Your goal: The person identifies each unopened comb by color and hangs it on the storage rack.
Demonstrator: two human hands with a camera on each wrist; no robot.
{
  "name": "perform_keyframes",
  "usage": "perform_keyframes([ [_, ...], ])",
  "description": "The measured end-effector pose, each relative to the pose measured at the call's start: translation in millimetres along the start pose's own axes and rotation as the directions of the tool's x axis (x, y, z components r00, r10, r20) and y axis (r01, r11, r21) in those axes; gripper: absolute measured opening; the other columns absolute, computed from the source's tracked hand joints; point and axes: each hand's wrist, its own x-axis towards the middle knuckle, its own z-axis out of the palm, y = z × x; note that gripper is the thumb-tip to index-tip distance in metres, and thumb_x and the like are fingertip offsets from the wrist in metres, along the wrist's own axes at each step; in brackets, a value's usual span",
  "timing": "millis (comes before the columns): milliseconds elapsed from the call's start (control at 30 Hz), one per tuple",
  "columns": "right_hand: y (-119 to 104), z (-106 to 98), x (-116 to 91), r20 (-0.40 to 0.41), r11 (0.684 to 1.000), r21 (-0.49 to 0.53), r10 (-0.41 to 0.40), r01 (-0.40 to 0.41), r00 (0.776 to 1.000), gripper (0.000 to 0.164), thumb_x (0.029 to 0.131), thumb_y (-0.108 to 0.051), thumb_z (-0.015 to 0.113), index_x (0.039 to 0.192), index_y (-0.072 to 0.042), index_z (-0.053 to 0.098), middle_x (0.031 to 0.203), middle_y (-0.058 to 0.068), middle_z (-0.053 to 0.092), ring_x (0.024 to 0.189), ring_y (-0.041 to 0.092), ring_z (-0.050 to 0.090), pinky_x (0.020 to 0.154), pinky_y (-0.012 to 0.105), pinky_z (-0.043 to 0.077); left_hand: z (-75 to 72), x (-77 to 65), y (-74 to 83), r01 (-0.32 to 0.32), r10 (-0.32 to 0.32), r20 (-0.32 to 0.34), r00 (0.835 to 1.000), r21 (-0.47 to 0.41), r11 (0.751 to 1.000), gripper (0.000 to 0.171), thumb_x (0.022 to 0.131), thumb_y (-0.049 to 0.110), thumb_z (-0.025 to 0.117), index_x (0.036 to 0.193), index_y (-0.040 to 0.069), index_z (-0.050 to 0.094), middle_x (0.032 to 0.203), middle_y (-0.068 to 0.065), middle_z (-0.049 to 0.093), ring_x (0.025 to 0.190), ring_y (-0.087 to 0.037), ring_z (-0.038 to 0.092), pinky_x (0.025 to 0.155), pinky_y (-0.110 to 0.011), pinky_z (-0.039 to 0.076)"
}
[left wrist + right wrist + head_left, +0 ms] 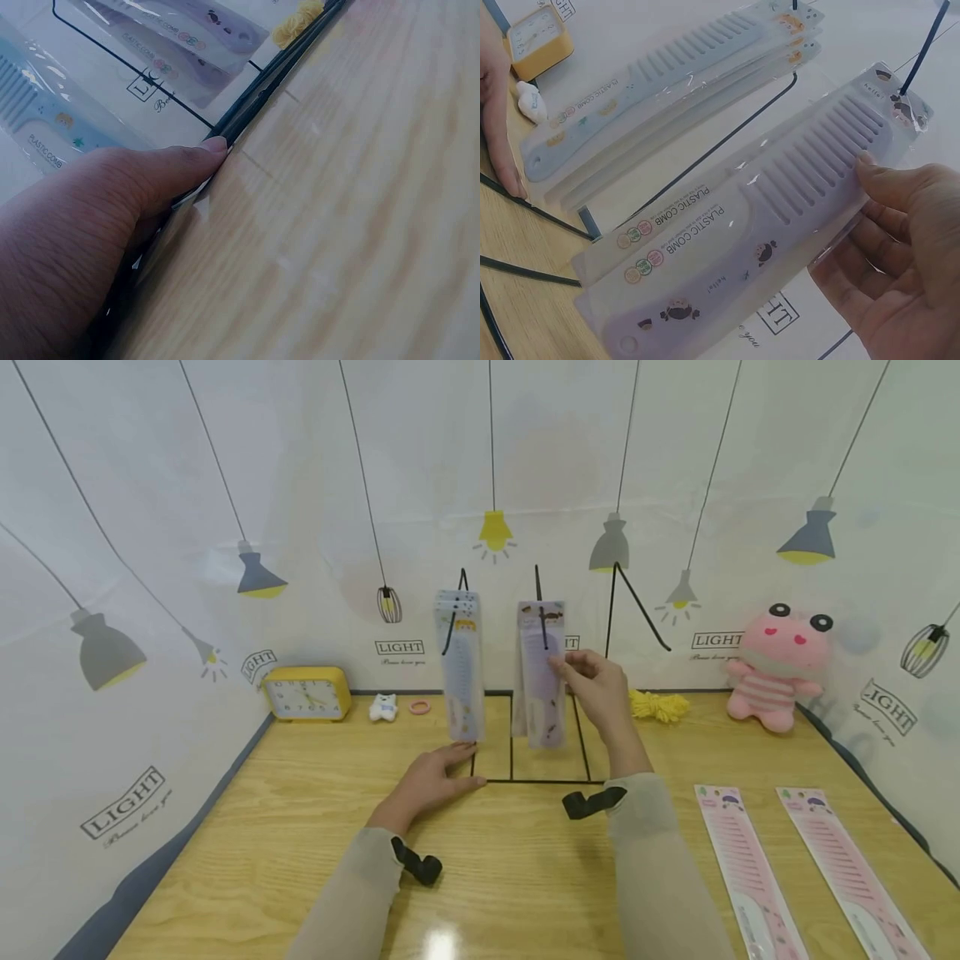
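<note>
A purple plastic comb in a clear packet [780,210] hangs from the middle hook of a black wire rack [540,782], with another purple packet behind it. My right hand [600,689] pinches the front packet's edge, thumb on its face and fingers behind. Several blue packaged combs [462,677] hang from the left hook. My left hand [431,785] rests on the rack's base at its left corner; its thumb [180,169] presses the front wire, and the fingers lie fairly straight. The right hook [641,606] carries no packet.
Two pink packaged combs [750,868] [847,860] lie at the table's right. Along the back stand a yellow clock [307,693], a small white figure [383,707], a pink hair tie [419,707], a yellow yarn bundle [658,705] and a pink plush toy [780,668].
</note>
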Motion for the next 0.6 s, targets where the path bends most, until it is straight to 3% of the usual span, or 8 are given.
perform_keyframes([
  [167,0,-4,-1,0.014,1.0,-0.029,-0.003,0.004,1.0,0.055,0.088,-0.053,0.074,0.118,-0.007,0.07,0.112,0.01,0.071,0.101,0.025,0.067,0.084,0.038,0.059,0.0,0.1,1.6,-0.003,0.003,-0.004,1.0,0.004,1.0,0.073,0.09,0.06,0.067,0.152,0.027,0.047,0.158,0.007,0.039,0.146,-0.023,0.035,0.118,-0.046,0.031],
  [400,0,-16,-6,0.059,0.992,-0.125,-0.016,0.023,0.998,0.054,0.089,-0.058,0.069,0.117,-0.011,0.07,0.109,0.007,0.073,0.1,0.025,0.068,0.088,0.042,0.056,1.9,-0.4,2.2,-0.017,0.017,0.0,1.0,-0.002,1.0,0.073,0.091,0.058,0.067,0.152,0.024,0.047,0.158,0.004,0.038,0.146,-0.025,0.035,0.119,-0.048,0.03],
  [600,-4,-42,-16,0.148,0.941,-0.312,-0.084,0.127,0.985,0.047,0.096,-0.056,0.061,0.116,-0.014,0.07,0.107,0.005,0.074,0.098,0.024,0.068,0.085,0.046,0.055,1.6,0.2,1.5,-0.009,0.009,-0.017,1.0,0.006,1.0,0.073,0.09,0.06,0.067,0.151,0.025,0.048,0.157,0.006,0.039,0.146,-0.024,0.035,0.119,-0.046,0.03],
])
